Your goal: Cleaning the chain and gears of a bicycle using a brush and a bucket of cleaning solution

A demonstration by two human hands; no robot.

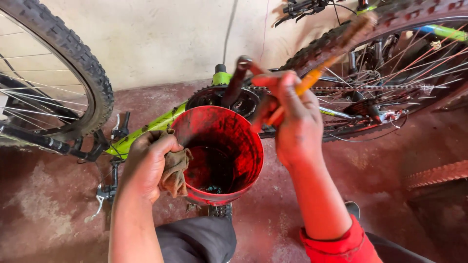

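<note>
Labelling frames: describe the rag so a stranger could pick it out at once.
Start at the lime-green bicycle frame lying across the red floor; a red bucket sits in front of it. The rag is pressed against the bucket's left outer wall by the left hand. It is the only crumpled brown cloth there.

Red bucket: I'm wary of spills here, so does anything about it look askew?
Yes. The red bucket is tipped toward the camera, not upright, held at its rim by the left hand with a brown rag. Dark liquid pools inside; none visibly spilled.
</note>
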